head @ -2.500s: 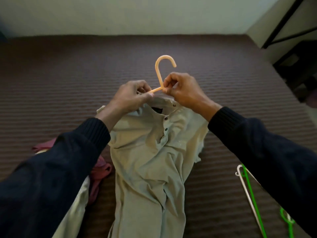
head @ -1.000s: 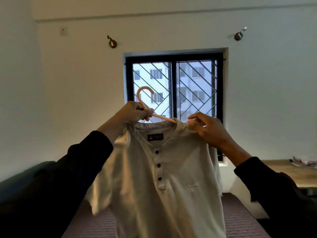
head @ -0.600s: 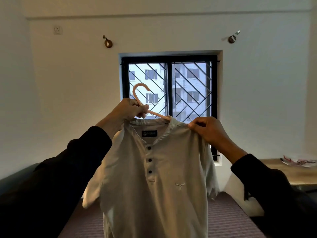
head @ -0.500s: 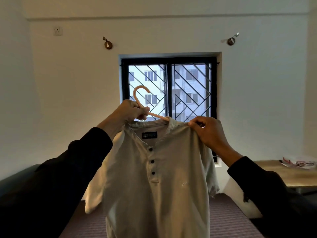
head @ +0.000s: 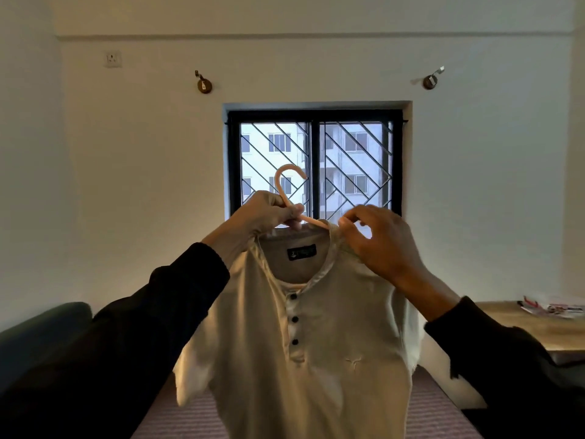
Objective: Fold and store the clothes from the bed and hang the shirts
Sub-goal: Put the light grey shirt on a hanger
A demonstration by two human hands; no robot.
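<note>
Both hands now nearer; right hand (head: 376, 239) fingers loosened on shirt (head: 316, 343).

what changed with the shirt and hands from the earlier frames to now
The shirt was lifted off the bed and is now held up on the peach hanger in front of the window. The right hand let go its full grip at the shoulder; now only its fingers pinch the collar edge. The left hand still grips the hanger's neck.
</note>
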